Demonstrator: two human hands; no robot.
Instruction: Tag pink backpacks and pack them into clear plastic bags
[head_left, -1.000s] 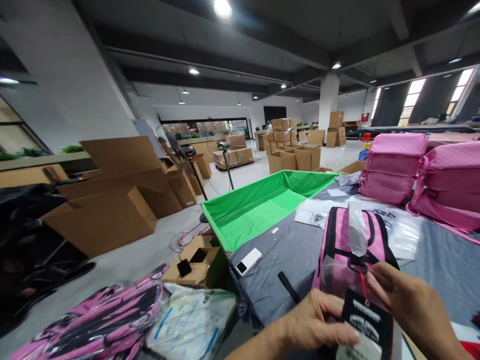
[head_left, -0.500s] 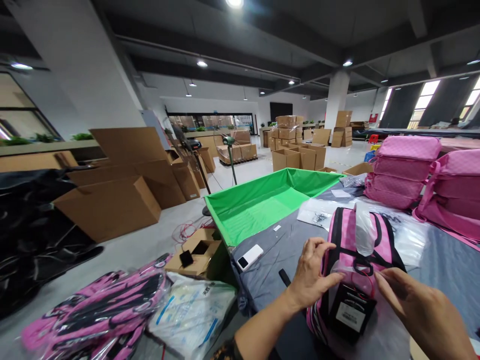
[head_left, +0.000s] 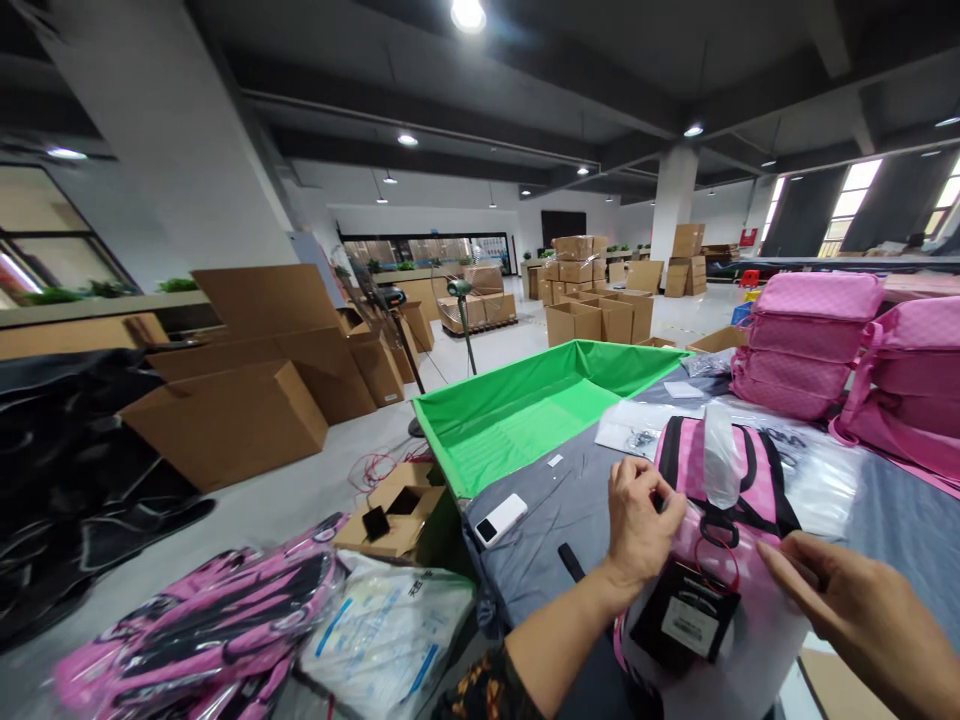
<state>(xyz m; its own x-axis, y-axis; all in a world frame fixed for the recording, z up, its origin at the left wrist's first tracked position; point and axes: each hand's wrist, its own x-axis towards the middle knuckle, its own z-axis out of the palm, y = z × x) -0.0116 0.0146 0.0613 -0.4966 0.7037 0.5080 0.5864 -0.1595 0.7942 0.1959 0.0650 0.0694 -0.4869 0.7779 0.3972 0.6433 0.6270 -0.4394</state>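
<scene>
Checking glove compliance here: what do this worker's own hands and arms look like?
No gloves, rings or watch show on the left hand or the right hand. The left forearm is uncovered up to a dark sleeve with an orange-yellow print near the elbow. The right wrist, at the frame's edge, is bare too.

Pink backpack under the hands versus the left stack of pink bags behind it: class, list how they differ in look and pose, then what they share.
The pink backpack has black straps and a black hang tag; the stack of pink bags shows plain pink only. The backpack sits in clear plastic, with the left hand and right hand on it; the stack lies flat, untouched. Both are pink and rest on the grey table.
</scene>
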